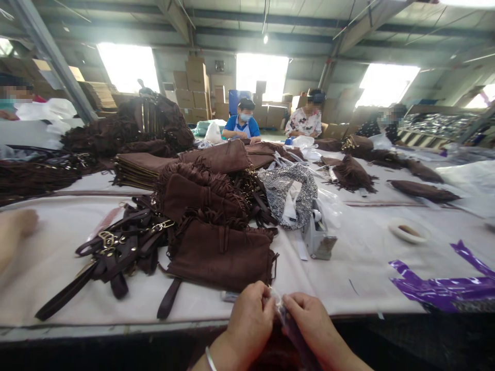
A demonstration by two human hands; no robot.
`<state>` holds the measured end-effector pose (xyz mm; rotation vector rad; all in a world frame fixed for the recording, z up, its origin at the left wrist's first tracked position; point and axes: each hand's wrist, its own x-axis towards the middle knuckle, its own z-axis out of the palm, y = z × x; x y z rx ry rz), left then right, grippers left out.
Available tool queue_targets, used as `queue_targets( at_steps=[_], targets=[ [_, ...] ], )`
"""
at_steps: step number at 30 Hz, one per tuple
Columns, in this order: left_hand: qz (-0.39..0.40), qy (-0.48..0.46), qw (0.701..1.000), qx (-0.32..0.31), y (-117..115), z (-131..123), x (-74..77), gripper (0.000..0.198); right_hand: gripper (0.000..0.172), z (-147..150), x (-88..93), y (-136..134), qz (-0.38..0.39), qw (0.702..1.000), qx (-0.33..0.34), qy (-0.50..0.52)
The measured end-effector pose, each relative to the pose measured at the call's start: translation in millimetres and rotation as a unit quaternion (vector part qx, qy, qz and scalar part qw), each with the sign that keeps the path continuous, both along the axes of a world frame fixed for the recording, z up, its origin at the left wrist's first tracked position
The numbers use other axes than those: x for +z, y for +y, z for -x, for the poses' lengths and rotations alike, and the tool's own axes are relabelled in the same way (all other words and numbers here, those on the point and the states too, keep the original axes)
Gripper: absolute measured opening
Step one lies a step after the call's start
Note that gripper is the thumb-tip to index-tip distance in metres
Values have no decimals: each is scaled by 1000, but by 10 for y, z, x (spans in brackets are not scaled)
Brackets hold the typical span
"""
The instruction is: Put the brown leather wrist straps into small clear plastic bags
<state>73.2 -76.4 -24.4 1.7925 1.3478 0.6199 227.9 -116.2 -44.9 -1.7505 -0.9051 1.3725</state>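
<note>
At the table's front edge my left hand (250,318) is closed, thumb and forefinger pinching a small pale, shiny ring-like piece (276,296). Beside it my right hand (311,322) is also closed, gripping the top of a dark strap (296,337) that hangs down over the edge. The ring-like piece and the strap meet between my fingertips; the exact joint is too small to make out. Just beyond my hands lies a brown fringed pouch (224,255). Left of it is a heap of dark wrist straps (127,247) with gold-coloured rings and clasps.
More brown pouches (141,167) are stacked behind. A grey tape dispenser (319,239), a speckled grey bag (286,190), a tape roll (408,231) and purple shiny tape (444,288) lie to the right. Another person's blurred hand (15,234) reaches in at left. Co-workers (242,123) sit across the table.
</note>
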Motion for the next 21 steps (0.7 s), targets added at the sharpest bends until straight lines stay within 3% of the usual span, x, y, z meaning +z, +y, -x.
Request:
queue_targets(
  at_steps=[5, 8, 11, 21],
  targets=[
    [-84, 159, 983, -26, 34, -28, -21, 23, 39, -81, 99, -71, -2, 999, 43, -7],
    [-109, 234, 966, -25, 69, -27, -8, 25, 40, -92, 108, -175, 36, 996, 67, 50],
    [-126, 252, 959, -25, 129, -56, 1, 23, 39, -63, 91, -260, 66, 989, 82, 109],
    [-177, 254, 951, 25, 206, -82, -92, 24, 52, -206, 69, -291, 59, 979, 171, 93]
  ],
)
